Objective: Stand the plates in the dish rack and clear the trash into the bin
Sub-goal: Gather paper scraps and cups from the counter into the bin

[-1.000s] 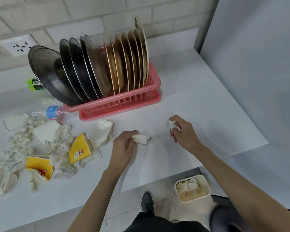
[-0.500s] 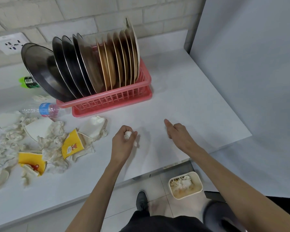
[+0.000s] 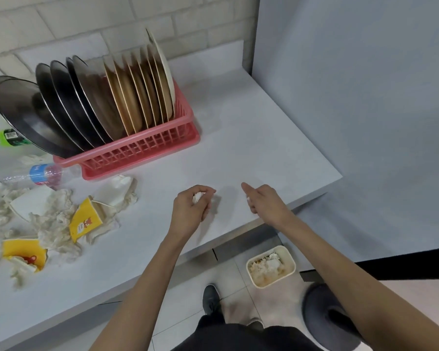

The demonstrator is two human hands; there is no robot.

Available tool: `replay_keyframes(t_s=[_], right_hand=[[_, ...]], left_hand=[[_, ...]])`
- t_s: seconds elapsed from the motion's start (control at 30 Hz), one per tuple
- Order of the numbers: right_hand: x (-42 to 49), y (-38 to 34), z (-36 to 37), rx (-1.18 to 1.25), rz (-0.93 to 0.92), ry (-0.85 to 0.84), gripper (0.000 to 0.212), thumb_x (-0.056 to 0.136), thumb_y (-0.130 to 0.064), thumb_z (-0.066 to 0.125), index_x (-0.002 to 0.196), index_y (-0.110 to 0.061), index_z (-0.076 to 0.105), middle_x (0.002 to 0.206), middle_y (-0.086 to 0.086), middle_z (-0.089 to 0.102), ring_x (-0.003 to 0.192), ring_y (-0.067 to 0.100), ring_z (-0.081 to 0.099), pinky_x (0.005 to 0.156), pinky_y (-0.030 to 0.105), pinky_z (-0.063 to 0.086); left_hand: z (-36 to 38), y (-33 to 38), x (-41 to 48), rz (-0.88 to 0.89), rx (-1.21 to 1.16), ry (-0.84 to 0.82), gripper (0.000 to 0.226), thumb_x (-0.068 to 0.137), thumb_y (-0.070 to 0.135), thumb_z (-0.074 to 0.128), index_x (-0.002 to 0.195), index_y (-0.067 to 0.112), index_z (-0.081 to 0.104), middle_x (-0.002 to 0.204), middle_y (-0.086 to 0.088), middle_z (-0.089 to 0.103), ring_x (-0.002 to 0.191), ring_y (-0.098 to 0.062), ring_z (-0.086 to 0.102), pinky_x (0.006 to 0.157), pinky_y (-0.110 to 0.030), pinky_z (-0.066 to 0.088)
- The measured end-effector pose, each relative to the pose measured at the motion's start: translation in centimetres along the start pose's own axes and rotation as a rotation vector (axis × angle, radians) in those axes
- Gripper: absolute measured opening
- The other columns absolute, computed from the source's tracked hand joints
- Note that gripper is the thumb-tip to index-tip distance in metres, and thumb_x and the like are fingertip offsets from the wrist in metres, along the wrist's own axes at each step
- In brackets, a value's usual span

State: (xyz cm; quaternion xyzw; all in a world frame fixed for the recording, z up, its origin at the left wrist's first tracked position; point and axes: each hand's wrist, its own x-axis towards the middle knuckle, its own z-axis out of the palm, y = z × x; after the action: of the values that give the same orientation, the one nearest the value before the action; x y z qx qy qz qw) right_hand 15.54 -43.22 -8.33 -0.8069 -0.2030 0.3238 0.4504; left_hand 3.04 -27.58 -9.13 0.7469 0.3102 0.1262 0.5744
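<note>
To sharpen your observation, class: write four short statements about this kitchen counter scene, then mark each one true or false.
1. The plates stand on edge in the pink dish rack. True.
2. The left hand is empty. False: it grips a crumpled tissue.
3. The bin sits on the counter. False: it stands on the floor, below the counter's edge.
4. The plastic bottle lies on its side, left of the rack. True.
</note>
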Motion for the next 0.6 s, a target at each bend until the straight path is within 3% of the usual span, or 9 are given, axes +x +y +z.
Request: replay_keyframes(t_s=[0.1, 0.23, 0.33, 0.47, 0.6], right_hand=[[-1.5, 1.5, -1.0, -0.055, -0.01, 0.01, 0.056, 0.102, -0.043, 0.04, 0.057, -0.011, 0.031, 0.058, 0.01, 0.03, 0.054, 0.022, 0.028, 0.056, 0.028, 0.029], [-4.2, 3.5, -2.4, -0.151, -0.068, -0.045, 0.053, 0.101, -0.036, 0.048, 0.057, -0.007, 0.044, 0.055, 0.008, 0.039, 0.049, 0.016, 0.037, 0.057, 0.027, 0.034], [-6.6, 5.2, -2.8, -0.125, -0.111, -0.038, 0.048, 0.1, -0.028, 0.052, 0.055, -0.01, 0.049, 0.052, 0.002, 0.044, 0.046, 0.009, 0.038, 0.054, 0.017, 0.034], [-9.1, 8.1, -3.1, -0.051, -0.023, 0.014, 0.053, 0.099, -0.033, 0.054, 0.053, -0.012, 0.04, 0.046, -0.006, 0.034, 0.044, 0.01, 0.032, 0.05, 0.018, 0.031], [-11.5, 10.6, -3.3, 0.037, 0.058, 0.039, 0.035, 0.099, -0.024, 0.053, 0.069, -0.014, 0.066, 0.043, -0.012, 0.048, 0.043, 0.004, 0.041, 0.054, 0.027, 0.037]], left_hand=[[1.9, 0.5, -1.2, -0.009, 0.077, -0.036, 0.031, 0.097, 0.036, 0.06, 0.072, 0.018, 0.067, 0.053, 0.014, 0.055, 0.048, -0.008, 0.045, 0.053, -0.025, 0.038], [4.5, 1.1, -3.1, -0.023, 0.108, -0.084, 0.055, 0.096, 0.048, 0.057, 0.055, 0.01, 0.054, 0.047, 0.004, 0.042, 0.045, -0.013, 0.036, 0.055, -0.025, 0.035], [6.5, 1.4, -4.6, -0.054, 0.026, -0.132, 0.06, 0.098, 0.044, 0.055, 0.051, 0.006, 0.05, 0.043, -0.001, 0.035, 0.041, -0.014, 0.031, 0.048, -0.021, 0.031], [8.9, 1.1, -6.2, -0.074, 0.046, -0.212, 0.06, 0.102, 0.039, 0.047, 0.048, 0.012, 0.048, 0.04, 0.0, 0.038, 0.039, -0.013, 0.034, 0.048, -0.022, 0.034], [10.6, 0.5, -7.4, -0.007, 0.08, -0.299, 0.045, 0.102, 0.026, 0.048, 0.063, 0.007, 0.06, 0.046, 0.001, 0.045, 0.043, -0.013, 0.038, 0.052, -0.022, 0.036]])
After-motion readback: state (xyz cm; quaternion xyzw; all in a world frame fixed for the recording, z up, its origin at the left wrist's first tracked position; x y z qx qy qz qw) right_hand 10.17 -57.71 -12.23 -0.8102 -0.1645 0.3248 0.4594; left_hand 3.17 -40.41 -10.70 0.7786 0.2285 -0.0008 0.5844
